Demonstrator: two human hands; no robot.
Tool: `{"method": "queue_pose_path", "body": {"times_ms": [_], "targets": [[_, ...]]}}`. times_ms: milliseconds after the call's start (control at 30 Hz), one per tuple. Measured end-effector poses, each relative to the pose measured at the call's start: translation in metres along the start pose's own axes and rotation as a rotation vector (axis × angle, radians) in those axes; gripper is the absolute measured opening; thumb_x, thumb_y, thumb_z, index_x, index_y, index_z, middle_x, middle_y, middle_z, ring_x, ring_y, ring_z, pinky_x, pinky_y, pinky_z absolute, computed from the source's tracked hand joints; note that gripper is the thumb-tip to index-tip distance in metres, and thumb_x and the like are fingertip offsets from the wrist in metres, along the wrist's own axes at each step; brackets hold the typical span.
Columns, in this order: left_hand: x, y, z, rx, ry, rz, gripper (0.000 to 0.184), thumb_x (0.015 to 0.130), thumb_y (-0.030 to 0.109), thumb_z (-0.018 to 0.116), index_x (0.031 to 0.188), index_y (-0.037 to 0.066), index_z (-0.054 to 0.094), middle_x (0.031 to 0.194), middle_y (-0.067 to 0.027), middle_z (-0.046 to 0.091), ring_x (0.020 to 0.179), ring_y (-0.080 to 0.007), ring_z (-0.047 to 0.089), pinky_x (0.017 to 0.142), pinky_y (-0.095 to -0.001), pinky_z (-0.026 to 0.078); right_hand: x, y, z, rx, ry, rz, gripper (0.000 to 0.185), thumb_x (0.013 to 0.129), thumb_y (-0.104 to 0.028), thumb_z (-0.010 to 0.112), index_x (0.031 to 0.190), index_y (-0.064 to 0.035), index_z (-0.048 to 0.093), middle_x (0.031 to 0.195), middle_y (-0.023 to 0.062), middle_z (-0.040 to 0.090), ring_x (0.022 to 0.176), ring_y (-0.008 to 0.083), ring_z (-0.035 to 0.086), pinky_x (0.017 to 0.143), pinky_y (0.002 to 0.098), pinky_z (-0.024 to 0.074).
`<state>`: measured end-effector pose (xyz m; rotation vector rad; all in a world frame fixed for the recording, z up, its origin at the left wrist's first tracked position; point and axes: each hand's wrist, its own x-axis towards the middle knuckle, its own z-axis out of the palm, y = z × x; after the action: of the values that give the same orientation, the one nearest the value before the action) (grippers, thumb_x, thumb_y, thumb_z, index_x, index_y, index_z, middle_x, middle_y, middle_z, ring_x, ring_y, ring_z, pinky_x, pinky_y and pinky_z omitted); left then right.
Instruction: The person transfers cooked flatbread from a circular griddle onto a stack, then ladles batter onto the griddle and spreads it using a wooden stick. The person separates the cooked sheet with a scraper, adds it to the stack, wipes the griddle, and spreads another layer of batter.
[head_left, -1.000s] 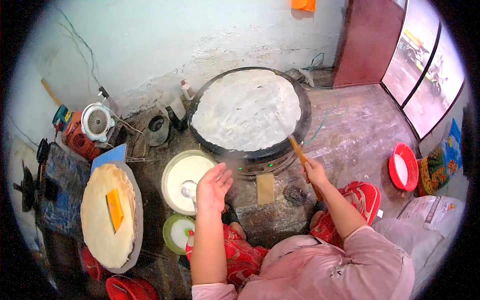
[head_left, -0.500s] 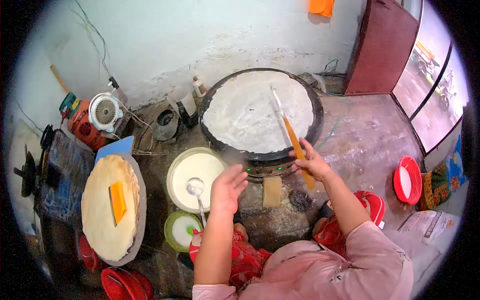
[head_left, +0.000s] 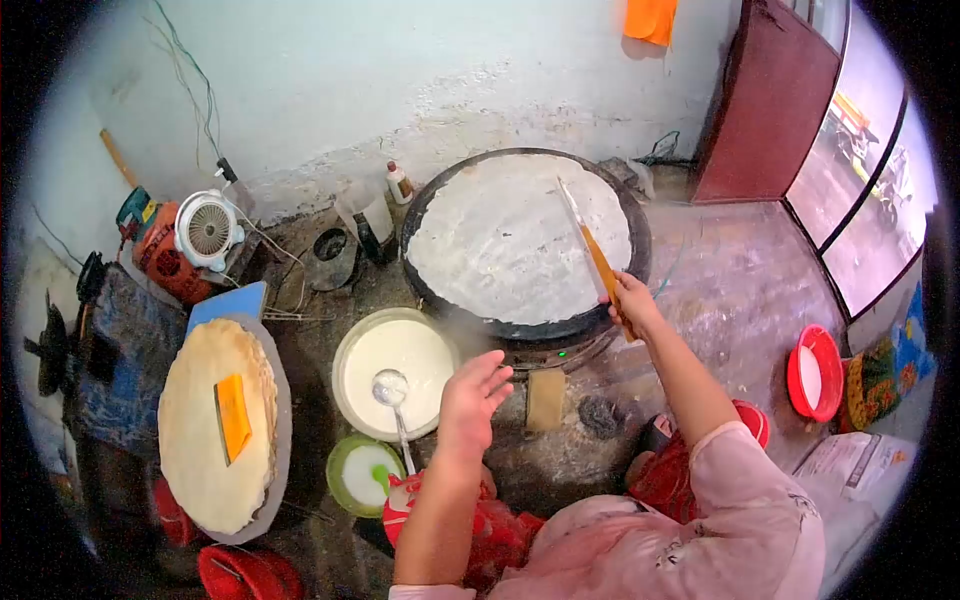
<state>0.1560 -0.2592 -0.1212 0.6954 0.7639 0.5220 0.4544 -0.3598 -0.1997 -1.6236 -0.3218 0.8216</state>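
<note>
My right hand (head_left: 632, 305) is closed round the wooden handle of a long spatula (head_left: 599, 262). Its thin whitish blade reaches over the right part of a large round griddle (head_left: 408, 262). A wide, pale sheet of batter (head_left: 510, 235) covers nearly all of the griddle's surface. My left hand (head_left: 478, 402) is held up with fingers extended and nothing in it, in front of the griddle's near edge. Left of that hand is a bowl of cream-coloured batter (head_left: 425, 345) with a metal ladle (head_left: 391, 388) in it. Just below stands a green bowl (head_left: 338, 476) holding white liquid and a green utensil.
On the left, a stack of thin round pancakes (head_left: 195, 420) lies on a board, with an orange-yellow scraper (head_left: 233, 418) on top. A white fan-like device (head_left: 208, 230) stands behind it. At right are a red basin (head_left: 832, 400) and a maroon door panel (head_left: 765, 100).
My right hand has shifted slightly right, its fingers now wrapped more closely round the spatula handle. The blade has moved a little to the right. My left hand is slightly lower and further right.
</note>
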Motion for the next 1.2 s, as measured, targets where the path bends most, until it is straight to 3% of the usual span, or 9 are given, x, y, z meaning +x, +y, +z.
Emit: {"method": "queue_pose_path", "body": {"times_ms": [433,500,567,633,667,800,900,1000,1200], "targets": [[0.003,-0.003,0.006,0.067,-0.013,0.011,0.034,0.084,0.015,0.048,0.112,-0.004,0.049,0.111,-0.0121,0.054,0.097,-0.0226,0.054,0.079,-0.0345,0.045,0.096,0.004,0.022,-0.152,0.038,0.037,0.038,0.086,-0.014,0.038,0.124,-0.0115,0.045,0.075,0.0121,0.059,0.053,0.0168,0.052,0.044,0.0318,0.0437],[0.005,-0.004,0.006,0.067,-0.013,0.001,0.034,0.084,0.015,0.048,0.112,-0.003,0.049,0.11,-0.0119,0.055,0.096,-0.0224,0.055,0.079,-0.0345,0.045,0.106,0.004,0.029,-0.421,0.078,-0.056,0.041,0.089,-0.013,0.032,0.129,-0.012,0.041,0.07,0.0058,0.052,0.046,0.0117,0.043,0.039,0.0262,0.0375],[0.007,-0.005,0.006,0.068,-0.014,-0.01,0.034,0.084,0.014,0.047,0.112,-0.003,0.049,0.11,-0.0118,0.055,0.096,-0.0222,0.055,0.079,-0.0345,0.045,0.114,0.007,0.033,-0.651,0.099,-0.184,0.034,0.089,-0.017,0.034,0.117,-0.0087,0.052,0.077,0.0113,0.059,0.057,0.0204,0.056,0.048,0.0332,0.0455],[0.008,-0.007,0.005,0.053,-0.02,-0.026,0.033,0.084,0.014,0.047,0.113,-0.003,0.05,0.11,-0.0115,0.055,0.095,-0.0218,0.055,0.079,-0.0346,0.045,0.104,-0.003,0.051,-1.241,0.219,-0.162,0.031,0.088,-0.021,0.037,0.106,-0.0056,0.057,0.091,0.0168,0.062,0.079,0.0293,0.061,0.066,0.0393,0.0485],[0.009,-0.007,0.005,0.053,-0.02,-0.029,0.033,0.084,0.014,0.047,0.113,-0.003,0.05,0.11,-0.0115,0.055,0.095,-0.0218,0.055,0.079,-0.0346,0.045,0.093,-0.016,0.058,-1.164,0.202,-0.066,0.029,0.086,-0.022,0.04,0.1,-0.0043,0.058,0.099,0.0186,0.06,0.094,0.0341,0.057,0.08,0.0412,0.0448],[0.01,-0.008,0.006,0.055,-0.016,-0.034,0.033,0.084,0.013,0.047,0.112,-0.004,0.049,0.11,-0.0116,0.055,0.095,-0.0219,0.055,0.079,-0.0349,0.046,0.1,-0.012,0.054,-1.22,0.15,-0.126,0.029,0.086,-0.02,0.041,0.106,-0.0061,0.057,0.1,0.0186,0.06,0.091,0.0343,0.058,0.079,0.0402,0.0456],[0.006,-0.008,0.011,0.063,-0.028,-0.033,0.033,0.084,0.013,0.046,0.113,-0.004,0.049,0.111,-0.0121,0.054,0.095,-0.022,0.055,0.079,-0.035,0.046,0.089,-0.012,0.042,-1.241,0.037,-0.245,0.033,0.086,-0.016,0.041,0.115,-0.0118,0.055,0.086,0.0158,0.062,0.072,0.0303,0.061,0.062,0.0393,0.0489],[0.004,-0.007,0.014,0.067,-0.042,-0.028,0.034,0.084,0.013,0.045,0.113,-0.004,0.049,0.112,-0.0128,0.054,0.096,-0.0222,0.055,0.079,-0.0349,0.045,0.054,-0.011,0.017,-0.123,-0.033,0.067,0.032,0.088,-0.023,0.045,0.117,-0.013,0.054,0.067,0.0056,0.052,0.044,0.0123,0.044,0.036,0.0268,0.037],[0.0,-0.007,0.015,0.082,-0.051,-0.003,0.035,0.085,0.014,0.044,0.114,-0.005,0.048,0.113,-0.0136,0.053,0.098,-0.0229,0.054,0.08,-0.0349,0.045,0.03,0.001,-0.005,-0.112,0.052,0.057,0.035,0.089,-0.018,0.041,0.123,-0.014,0.049,0.062,0.005,0.054,0.042,0.0125,0.043,0.034,0.0265,0.0356]]}}
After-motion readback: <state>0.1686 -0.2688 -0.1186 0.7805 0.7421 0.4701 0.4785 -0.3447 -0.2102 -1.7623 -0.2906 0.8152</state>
